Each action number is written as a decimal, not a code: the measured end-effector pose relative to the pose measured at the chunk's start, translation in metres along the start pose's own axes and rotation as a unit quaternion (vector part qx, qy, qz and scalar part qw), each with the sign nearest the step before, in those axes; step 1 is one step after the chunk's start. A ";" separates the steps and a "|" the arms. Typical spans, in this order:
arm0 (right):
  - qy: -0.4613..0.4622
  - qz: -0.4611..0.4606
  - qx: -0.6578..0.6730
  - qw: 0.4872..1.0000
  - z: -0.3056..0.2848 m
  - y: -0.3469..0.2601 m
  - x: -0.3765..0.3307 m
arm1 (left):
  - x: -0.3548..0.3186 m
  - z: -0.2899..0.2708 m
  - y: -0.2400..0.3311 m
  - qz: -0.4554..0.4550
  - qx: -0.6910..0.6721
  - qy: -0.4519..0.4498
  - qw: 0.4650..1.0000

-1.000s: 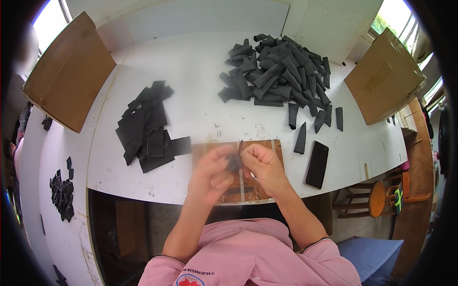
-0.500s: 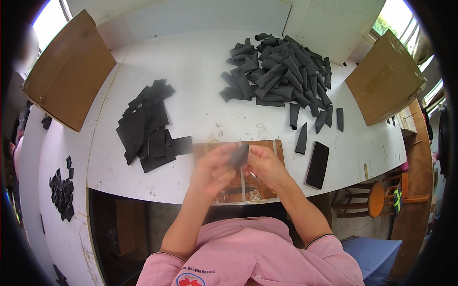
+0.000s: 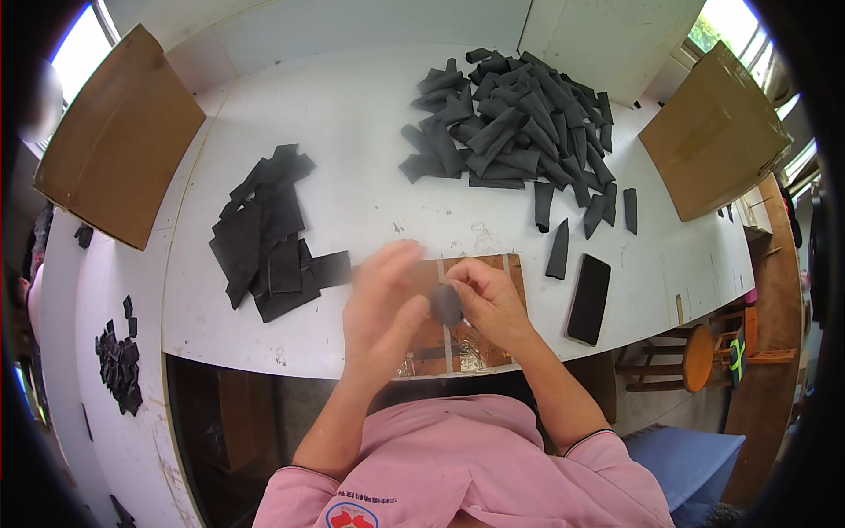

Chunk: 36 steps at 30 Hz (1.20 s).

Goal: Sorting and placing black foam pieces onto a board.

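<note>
Pink short-sleeved shirt (image 3: 431,449), dark-trimmed cuffs (image 3: 587,442), oval badge (image 3: 352,517) (red inside blue)

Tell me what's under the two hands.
A brown board with pale strips shows beneath the left hand and right hand, on the white table. Whatever the hands cover cannot be seen.

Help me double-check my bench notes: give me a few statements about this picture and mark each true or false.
1. The right hand holds a small, soft-looking dark-grey piece. True.
2. The left hand is nearer than the right to the pile of flat dark-grey pieces. True.
3. The left hand is clenched into a fist. False: its thumb stands apart from its extended, blurred fingers.
4. The black rectangular smartphone lies nearer the person than the heap of dark-grey tubes. True.
5. The smartphone lies left of both hands. False: it lies to their right.
6. The heap lies left of the pile. False: it lies to the right.
</note>
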State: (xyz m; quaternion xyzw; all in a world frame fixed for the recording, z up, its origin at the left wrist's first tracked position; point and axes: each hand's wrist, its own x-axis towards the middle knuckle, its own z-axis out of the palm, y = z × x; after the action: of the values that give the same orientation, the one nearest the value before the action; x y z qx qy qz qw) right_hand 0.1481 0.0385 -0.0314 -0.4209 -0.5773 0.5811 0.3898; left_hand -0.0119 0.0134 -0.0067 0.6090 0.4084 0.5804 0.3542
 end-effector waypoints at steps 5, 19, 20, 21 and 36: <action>0.094 -0.252 -0.165 0.949 0.005 -0.037 -0.011 | 0.004 0.006 0.004 -0.001 -0.157 -0.022 0.987; 0.014 -0.318 -0.370 0.872 -0.002 -0.021 -0.008 | 0.018 0.008 0.012 -0.105 -0.272 -0.097 0.952; 0.013 -0.320 -0.369 0.873 -0.002 -0.015 -0.007 | 0.023 0.011 0.027 -0.143 -0.189 -0.098 0.967; 0.012 -0.283 -0.322 0.904 -0.001 -0.003 -0.007 | 0.020 0.015 0.027 -0.144 -0.187 -0.095 0.967; -0.025 -0.270 -0.399 0.876 0.000 -0.008 -0.004 | -0.004 0.011 0.002 -0.100 -0.322 0.062 0.939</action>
State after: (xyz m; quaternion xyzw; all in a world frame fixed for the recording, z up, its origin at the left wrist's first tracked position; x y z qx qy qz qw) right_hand 0.1495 0.0347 -0.0229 -0.3542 -0.8605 0.1844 0.3163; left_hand -0.0003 0.0091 -0.0070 0.3805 0.2797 0.6792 0.5618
